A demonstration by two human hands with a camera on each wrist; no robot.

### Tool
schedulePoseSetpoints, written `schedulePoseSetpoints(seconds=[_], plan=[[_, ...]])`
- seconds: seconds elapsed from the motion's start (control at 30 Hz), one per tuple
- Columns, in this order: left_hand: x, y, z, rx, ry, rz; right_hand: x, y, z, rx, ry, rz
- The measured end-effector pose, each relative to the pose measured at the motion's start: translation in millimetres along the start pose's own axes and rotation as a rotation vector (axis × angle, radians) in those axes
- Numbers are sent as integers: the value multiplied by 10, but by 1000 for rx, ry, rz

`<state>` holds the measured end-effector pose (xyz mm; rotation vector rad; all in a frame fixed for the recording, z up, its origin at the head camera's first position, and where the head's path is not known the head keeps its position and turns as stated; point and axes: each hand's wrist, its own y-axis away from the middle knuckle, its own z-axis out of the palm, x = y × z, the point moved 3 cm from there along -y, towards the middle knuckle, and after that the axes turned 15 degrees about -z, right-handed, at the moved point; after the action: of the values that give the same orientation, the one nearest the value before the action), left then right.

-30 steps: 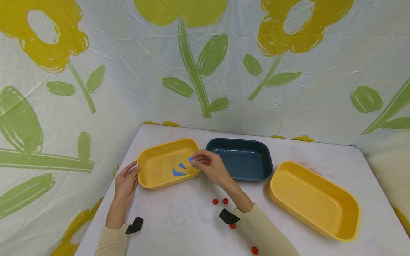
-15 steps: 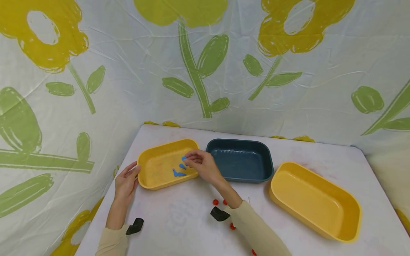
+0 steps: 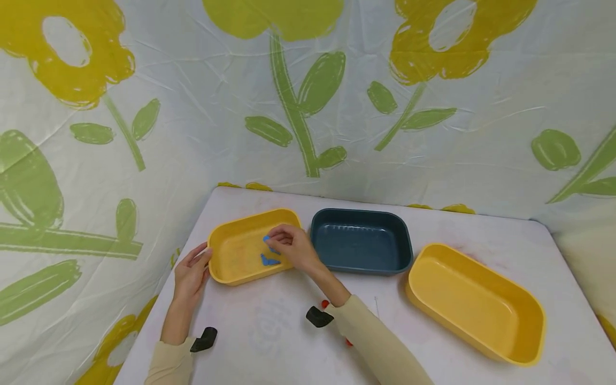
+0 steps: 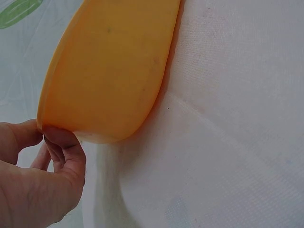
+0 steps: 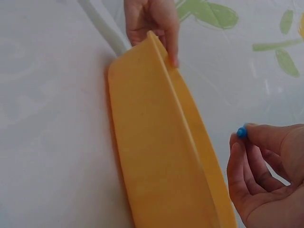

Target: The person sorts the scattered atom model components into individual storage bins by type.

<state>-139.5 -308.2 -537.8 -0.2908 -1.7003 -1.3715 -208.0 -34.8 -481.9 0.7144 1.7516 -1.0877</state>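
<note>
On the left of the table stands a yellow tray (image 3: 231, 251). My left hand (image 3: 190, 275) pinches its left end at the rim, thumb on one side and fingers on the other, as the left wrist view shows. Over the tray's right half, my right hand (image 3: 294, 247) holds a small blue piece (image 5: 242, 132) with a rounded end between thumb and fingertips. Several similar blue pieces (image 3: 270, 261) lie on the tray floor beneath that hand, partly covered by it. In the right wrist view, the tray's side wall (image 5: 152, 133) hides its floor.
A dark teal tray (image 3: 363, 240) stands right of the yellow one, behind my right forearm. Farther right, another yellow tray (image 3: 469, 299) sits at an angle. Red beads (image 3: 325, 303) lie partly under the right sleeve. A flower-printed cloth (image 3: 202, 107) hangs behind the table.
My right hand has moved left across the yellow tray, carrying the blue piece. Its sleeve now covers more of the red beads. The left hand has stayed at the rim.
</note>
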Motion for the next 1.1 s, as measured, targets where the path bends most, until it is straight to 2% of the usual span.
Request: schedulePoseSetpoints(seconds=[0.3,0.6,0.87,1.1], plan=[[15,2,0,19,-18,-14,97,-51,163,-65,71,-44],[5,4,11,18,-11,-18,162,-95,305,-135,146,-10],[4,-12,8,13,-2,-22,201,-189,412,-258,218,24],[1,-9,18,2,14,-19,243,-238,494,-342,252,4]])
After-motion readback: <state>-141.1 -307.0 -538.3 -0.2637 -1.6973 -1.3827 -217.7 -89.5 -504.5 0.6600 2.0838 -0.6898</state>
